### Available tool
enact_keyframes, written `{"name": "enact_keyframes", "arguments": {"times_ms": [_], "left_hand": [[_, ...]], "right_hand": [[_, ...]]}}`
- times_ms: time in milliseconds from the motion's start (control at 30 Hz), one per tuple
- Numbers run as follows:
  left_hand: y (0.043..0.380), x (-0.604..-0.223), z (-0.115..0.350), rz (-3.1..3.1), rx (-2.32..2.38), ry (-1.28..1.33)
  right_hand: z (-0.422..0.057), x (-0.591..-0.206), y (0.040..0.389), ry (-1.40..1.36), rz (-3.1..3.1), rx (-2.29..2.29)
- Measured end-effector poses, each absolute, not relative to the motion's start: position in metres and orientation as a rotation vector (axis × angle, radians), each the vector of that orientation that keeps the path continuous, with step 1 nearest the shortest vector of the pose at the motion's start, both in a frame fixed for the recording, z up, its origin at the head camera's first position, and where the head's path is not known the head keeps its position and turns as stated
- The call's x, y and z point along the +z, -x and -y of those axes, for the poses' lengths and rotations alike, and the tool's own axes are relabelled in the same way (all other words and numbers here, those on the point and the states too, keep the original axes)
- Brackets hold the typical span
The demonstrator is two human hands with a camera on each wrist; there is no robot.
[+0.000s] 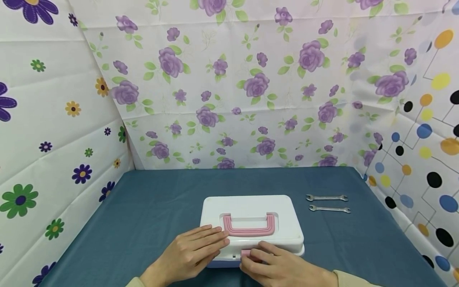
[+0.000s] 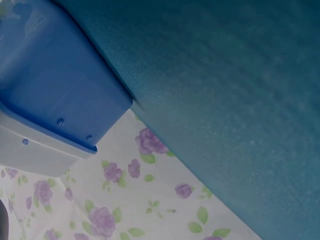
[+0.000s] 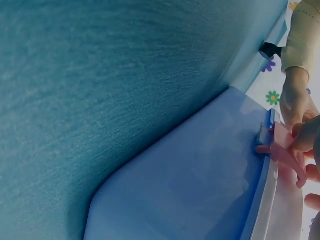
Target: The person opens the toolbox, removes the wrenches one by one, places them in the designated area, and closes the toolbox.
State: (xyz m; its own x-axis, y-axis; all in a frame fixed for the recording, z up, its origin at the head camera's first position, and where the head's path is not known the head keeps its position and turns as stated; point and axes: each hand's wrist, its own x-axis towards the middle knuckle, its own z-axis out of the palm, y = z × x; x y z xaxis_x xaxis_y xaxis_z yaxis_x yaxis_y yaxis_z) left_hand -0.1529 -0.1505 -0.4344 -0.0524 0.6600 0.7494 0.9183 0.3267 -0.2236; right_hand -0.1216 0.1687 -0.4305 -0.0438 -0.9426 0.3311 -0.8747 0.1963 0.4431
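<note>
A box with a white lid (image 1: pixel 251 205) and a blue lower body (image 2: pixel 60 75) sits at the table's near side. Its pink handle (image 1: pixel 249 231) lies folded down on the lid. My left hand (image 1: pixel 191 251) rests on the lid's front left part, fingers straight and side by side. At the middle of the box's front, my right hand (image 1: pixel 276 265) has thumb and curled fingers at the pink latch (image 3: pixel 287 155). In the right wrist view the latch's hooked end stands out from the lid's edge, with fingertips (image 3: pixel 302 137) against it.
Two metal open-end wrenches, one farther back (image 1: pixel 327 197) and one nearer (image 1: pixel 330 209), lie side by side to the right of the box. A blue-green cloth (image 1: pixel 161 207) covers the table. Patterned curtains (image 1: pixel 236 79) hang behind and along both sides.
</note>
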Motion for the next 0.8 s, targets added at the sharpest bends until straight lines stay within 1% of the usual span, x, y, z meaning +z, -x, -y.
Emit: {"name": "enact_keyframes", "arguments": {"times_ms": [467,800], "left_hand": [[0.1530,-0.4336,0.1491,1.751,-0.415,1.416],[0.1519,-0.4340,0.1488,1.770,-0.428,1.408]], "right_hand": [[-0.1713,-0.4361,0.1209,-1.611,1.868,-0.257],[-0.1721,-0.4396,0.1204,-1.660,1.905,-0.252]]}}
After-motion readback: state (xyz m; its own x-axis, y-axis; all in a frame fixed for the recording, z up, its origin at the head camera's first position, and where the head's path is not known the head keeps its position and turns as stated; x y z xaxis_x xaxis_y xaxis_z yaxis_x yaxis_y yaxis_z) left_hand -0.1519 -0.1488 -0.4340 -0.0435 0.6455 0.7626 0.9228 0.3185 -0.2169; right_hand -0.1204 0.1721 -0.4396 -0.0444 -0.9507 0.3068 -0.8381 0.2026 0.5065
